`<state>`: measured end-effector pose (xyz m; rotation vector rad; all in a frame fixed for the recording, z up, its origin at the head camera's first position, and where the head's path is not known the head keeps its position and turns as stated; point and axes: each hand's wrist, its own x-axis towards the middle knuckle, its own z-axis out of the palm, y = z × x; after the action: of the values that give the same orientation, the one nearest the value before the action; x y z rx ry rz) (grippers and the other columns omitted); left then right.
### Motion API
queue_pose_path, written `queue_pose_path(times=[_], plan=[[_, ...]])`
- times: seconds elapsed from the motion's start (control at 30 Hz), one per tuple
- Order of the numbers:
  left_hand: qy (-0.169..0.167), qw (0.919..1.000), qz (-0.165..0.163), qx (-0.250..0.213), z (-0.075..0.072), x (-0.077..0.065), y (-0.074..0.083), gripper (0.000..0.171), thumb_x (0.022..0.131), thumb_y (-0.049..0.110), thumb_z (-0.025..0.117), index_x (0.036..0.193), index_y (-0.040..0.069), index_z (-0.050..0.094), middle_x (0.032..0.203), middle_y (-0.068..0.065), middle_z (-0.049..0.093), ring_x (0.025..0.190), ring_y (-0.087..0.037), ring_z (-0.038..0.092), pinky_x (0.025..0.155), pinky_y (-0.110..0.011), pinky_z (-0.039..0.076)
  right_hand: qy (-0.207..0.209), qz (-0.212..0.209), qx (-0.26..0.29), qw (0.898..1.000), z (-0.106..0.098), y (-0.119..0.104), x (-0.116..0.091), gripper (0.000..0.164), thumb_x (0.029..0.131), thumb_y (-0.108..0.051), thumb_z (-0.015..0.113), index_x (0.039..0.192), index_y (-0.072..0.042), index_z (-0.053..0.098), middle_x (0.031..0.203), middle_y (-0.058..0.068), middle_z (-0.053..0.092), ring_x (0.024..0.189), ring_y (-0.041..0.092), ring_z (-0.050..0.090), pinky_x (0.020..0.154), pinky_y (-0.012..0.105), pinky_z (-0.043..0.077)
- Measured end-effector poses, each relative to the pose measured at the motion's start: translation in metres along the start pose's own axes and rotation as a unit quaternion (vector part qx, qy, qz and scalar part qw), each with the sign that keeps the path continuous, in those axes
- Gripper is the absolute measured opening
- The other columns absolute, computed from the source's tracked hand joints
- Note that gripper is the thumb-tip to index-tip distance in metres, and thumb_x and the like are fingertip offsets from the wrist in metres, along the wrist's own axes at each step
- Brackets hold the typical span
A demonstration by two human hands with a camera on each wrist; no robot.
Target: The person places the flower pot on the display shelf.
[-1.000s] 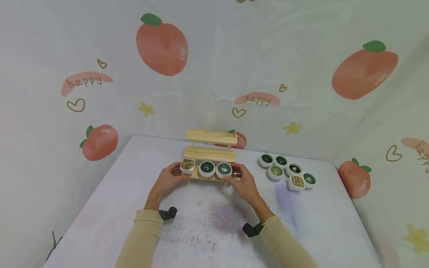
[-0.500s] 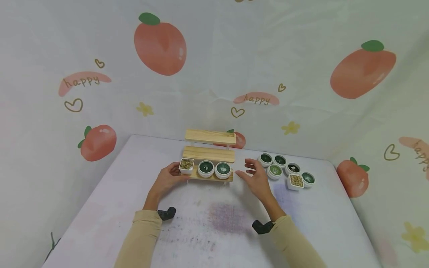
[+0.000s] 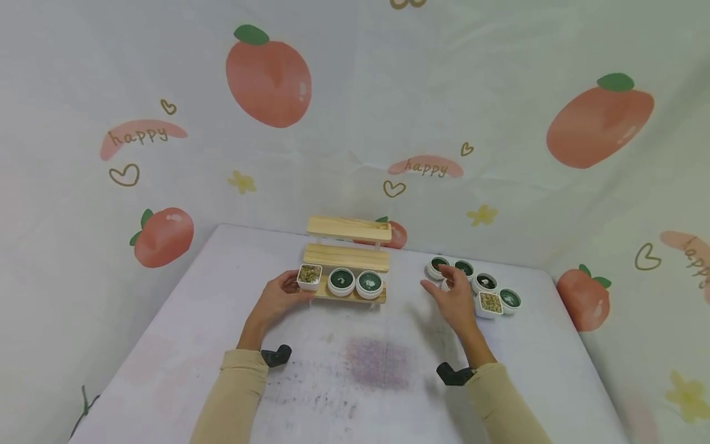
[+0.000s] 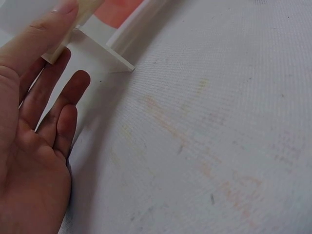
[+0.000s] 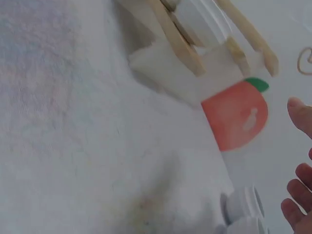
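A three-tier wooden stand (image 3: 346, 257) with clear supports stands toward the back of the table. Its bottom tier bears a square white cup (image 3: 309, 277) of greenish bits and two round white cups, one in the middle (image 3: 341, 281) and one at the right (image 3: 369, 284), both dark green inside. My left hand (image 3: 280, 297) holds the stand's left end beside the square cup; the wood shows between thumb and fingers (image 4: 63, 56) in the left wrist view. My right hand (image 3: 456, 302), fingers spread and holding nothing, overlaps a green round cup in the right-hand group.
Several white cups sit grouped right of the stand, among them a back-left round cup (image 3: 438, 266), a dark one (image 3: 485, 282), a square one (image 3: 490, 304) and a rightmost one (image 3: 510, 300). A printed cloth wall (image 3: 344, 123) rises behind the table.
My right hand has let go of the stand's right end and moved right to the cup group. The left hand keeps its place, and the cups stand where they were.
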<state>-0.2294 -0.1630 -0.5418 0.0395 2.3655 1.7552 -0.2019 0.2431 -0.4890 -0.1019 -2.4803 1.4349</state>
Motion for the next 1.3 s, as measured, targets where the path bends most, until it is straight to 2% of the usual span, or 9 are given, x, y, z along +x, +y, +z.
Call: queue_pose_path(times=[0.17,0.3,0.57,0.73,1.03,1.3], plan=[[-0.001,1.0,-0.002,-0.004,0.0,-0.001,-0.001,0.084,0.081,0.029,0.088,0.151,0.01,0.047,0.148,-0.017,0.057,0.134,-0.034,0.058,0.112,-0.048,0.048,0.045,0.019,0.005,0.999,-0.01,0.016,0.0,0.062,0.086,-0.016,0.083,0.136,0.006,0.054,0.139,0.025,0.054,0.134,0.04,0.049,0.117,0.05,0.038],[-0.001,1.0,0.001,-0.002,0.0,0.001,-0.006,0.086,0.078,0.034,0.09,0.149,0.012,0.048,0.147,-0.015,0.059,0.132,-0.033,0.059,0.11,-0.047,0.049,0.064,0.02,0.008,0.998,-0.014,0.024,-0.003,0.061,0.086,-0.013,0.082,0.136,0.01,0.054,0.138,0.029,0.051,0.134,0.042,0.047,0.117,0.052,0.036],[0.005,1.0,-0.001,-0.003,0.0,0.0,-0.005,0.087,0.076,0.036,0.091,0.149,0.012,0.049,0.146,-0.014,0.06,0.131,-0.032,0.06,0.111,-0.046,0.049,0.103,0.013,-0.017,0.994,-0.014,0.034,0.0,0.063,0.082,-0.016,0.085,0.132,0.01,0.056,0.129,0.032,0.051,0.124,0.046,0.049,0.11,0.053,0.038],[0.006,1.0,0.001,-0.005,0.0,0.001,-0.007,0.085,0.078,0.032,0.09,0.149,0.012,0.048,0.146,-0.015,0.06,0.131,-0.032,0.06,0.11,-0.047,0.049,0.115,0.012,-0.019,0.993,-0.009,0.039,0.001,0.067,0.08,-0.014,0.086,0.133,0.013,0.055,0.129,0.034,0.051,0.122,0.047,0.048,0.106,0.054,0.038],[-0.005,0.9999,0.0,-0.015,0.001,0.002,-0.006,0.084,0.08,0.027,0.089,0.151,0.011,0.046,0.149,-0.016,0.057,0.133,-0.033,0.059,0.11,-0.047,0.049,0.131,0.019,-0.028,0.991,-0.005,0.046,0.0,0.073,0.081,-0.009,0.083,0.139,0.018,0.046,0.135,0.04,0.049,0.126,0.05,0.047,0.108,0.058,0.038],[0.001,1.0,0.003,-0.008,0.0,0.001,-0.004,0.082,0.079,0.029,0.09,0.148,0.012,0.05,0.146,-0.015,0.06,0.131,-0.032,0.061,0.109,-0.046,0.05,0.112,0.039,-0.064,0.991,0.001,0.057,0.005,0.08,0.082,-0.012,0.082,0.142,0.02,0.041,0.143,0.042,0.046,0.137,0.053,0.042,0.119,0.058,0.031]])
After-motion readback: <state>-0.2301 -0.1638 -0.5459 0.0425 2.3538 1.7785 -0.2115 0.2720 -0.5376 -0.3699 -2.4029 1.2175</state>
